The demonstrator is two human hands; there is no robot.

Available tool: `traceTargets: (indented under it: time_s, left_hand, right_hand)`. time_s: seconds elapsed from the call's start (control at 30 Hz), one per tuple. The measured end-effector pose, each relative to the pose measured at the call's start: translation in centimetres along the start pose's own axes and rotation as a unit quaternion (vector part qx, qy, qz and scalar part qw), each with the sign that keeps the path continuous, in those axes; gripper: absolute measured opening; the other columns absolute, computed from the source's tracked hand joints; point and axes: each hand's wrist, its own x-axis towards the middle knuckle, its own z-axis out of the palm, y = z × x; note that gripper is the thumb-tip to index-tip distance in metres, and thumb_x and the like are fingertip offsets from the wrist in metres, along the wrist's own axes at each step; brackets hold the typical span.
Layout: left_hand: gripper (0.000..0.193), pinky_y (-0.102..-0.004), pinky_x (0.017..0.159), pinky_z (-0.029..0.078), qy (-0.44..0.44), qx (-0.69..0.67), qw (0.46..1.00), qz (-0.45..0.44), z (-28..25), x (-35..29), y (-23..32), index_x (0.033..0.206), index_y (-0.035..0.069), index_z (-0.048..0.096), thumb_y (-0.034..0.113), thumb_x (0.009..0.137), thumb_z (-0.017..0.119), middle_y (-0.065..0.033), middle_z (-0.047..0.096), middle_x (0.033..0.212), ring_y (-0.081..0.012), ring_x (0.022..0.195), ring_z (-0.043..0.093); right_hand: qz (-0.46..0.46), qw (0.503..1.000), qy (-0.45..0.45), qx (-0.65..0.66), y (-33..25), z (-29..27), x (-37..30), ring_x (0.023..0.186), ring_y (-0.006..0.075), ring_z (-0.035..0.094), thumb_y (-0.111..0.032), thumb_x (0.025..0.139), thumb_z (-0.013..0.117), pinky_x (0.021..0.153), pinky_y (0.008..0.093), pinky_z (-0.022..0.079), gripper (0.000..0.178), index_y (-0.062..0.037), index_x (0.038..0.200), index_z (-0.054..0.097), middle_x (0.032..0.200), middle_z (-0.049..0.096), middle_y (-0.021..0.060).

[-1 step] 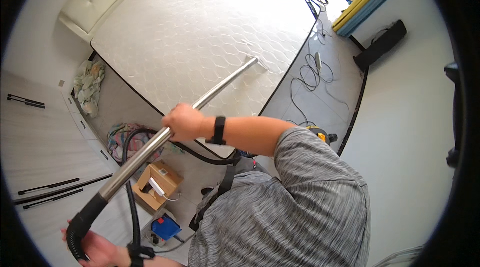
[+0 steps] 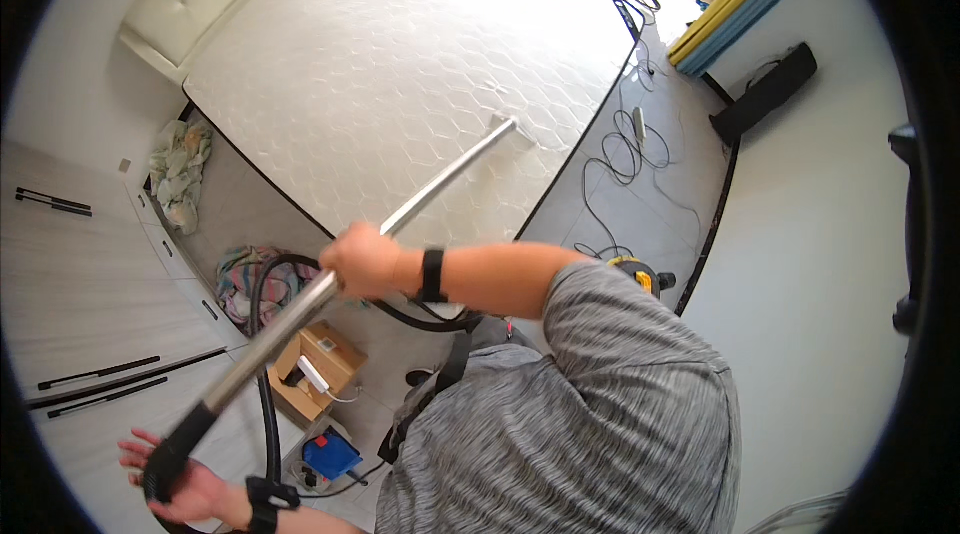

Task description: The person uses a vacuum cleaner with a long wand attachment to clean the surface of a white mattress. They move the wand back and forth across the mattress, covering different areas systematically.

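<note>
A long metal vacuum wand point(image 2: 445, 181) slants across the view, its floor head point(image 2: 513, 125) resting on the white quilted mattress point(image 2: 380, 64). Midway along the tube, my right hand point(image 2: 364, 260) is wrapped around it. The black curved handle point(image 2: 178, 447) at the wand's lower end lies across the palm of my left hand point(image 2: 196, 490). The fingers of that hand are stretched out and apart, touching the handle without closing around it. From the handle end a black hose point(image 2: 268, 414) loops up and then toward the right, passing behind my right arm.
An open cardboard box point(image 2: 335, 354) and a blue item point(image 2: 330, 456) sit on the floor near the pale cabinets point(image 2: 100, 334). Bundled cloths point(image 2: 250, 279) lie beside the bed. Cables point(image 2: 620, 159) and a yellow-black machine point(image 2: 643, 276) are on the right-hand floor.
My left hand's fingers have spread out from around the handle. The wand's near part and my right hand have shifted slightly, while the floor head stays at about the same spot.
</note>
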Motion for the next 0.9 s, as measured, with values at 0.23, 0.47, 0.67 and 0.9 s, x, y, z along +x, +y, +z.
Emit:
traceTargets:
  time_s: [0.23,0.47,0.67,0.9]
  left_hand:
    - [0.012,-0.0408,0.098,0.038,-0.091,-0.053,0.981,-0.161,-0.9,0.6,-2.5,0.075,0.011,0.041,0.013,0.076,0.053,-0.0028,0.042,0.077,-0.0212,0.083,0.049]
    - [0.031,-0.0431,0.103,0.035,-0.092,-0.102,0.927,-0.35,8.9,-13.2,-23.0,0.087,0.011,0.042,0.024,0.073,0.065,-0.003,0.044,0.089,-0.0223,0.094,0.048]
    - [0.027,-0.0411,0.106,0.031,-0.127,-0.101,0.925,-0.343,9.4,-15.4,-23.2,0.087,0.012,0.044,0.023,0.074,0.065,-0.0017,0.045,0.087,-0.021,0.093,0.046]
    - [0.029,-0.0393,0.103,0.032,0.013,-0.097,0.935,-0.341,-6.7,-14.2,-12.3,0.084,0.011,0.042,0.018,0.072,0.067,-0.0017,0.043,0.086,-0.02,0.092,0.046]
  right_hand:
    - [-0.059,0.994,0.09,0.014,3.5,3.2,-1.6,0.08,0.0253,0.063,-0.021,0.063,0.07,0.076,0.0387,0.046,0.014,-0.0156,0.072,0.061,0.072,0.063,0.0045]
    - [0.126,0.977,0.102,-0.136,26.5,-9.4,-6.0,0.088,0.0301,0.06,-0.025,0.063,0.078,0.082,0.0453,0.046,0.027,-0.0132,0.077,0.058,0.08,0.061,0.0073]
    - [0.279,0.921,-0.074,-0.262,33.3,-14.7,-9.4,0.118,0.0245,0.054,-0.033,0.075,0.077,0.115,0.051,0.027,0.036,-0.0147,0.102,0.064,0.1,0.065,0.0061]
    - [0.178,0.942,-0.153,-0.238,24.4,-0.3,-9.2,0.097,0.0298,0.063,-0.044,0.073,0.076,0.093,0.0406,0.045,0.042,-0.0136,0.101,0.069,0.091,0.067,0.0092]
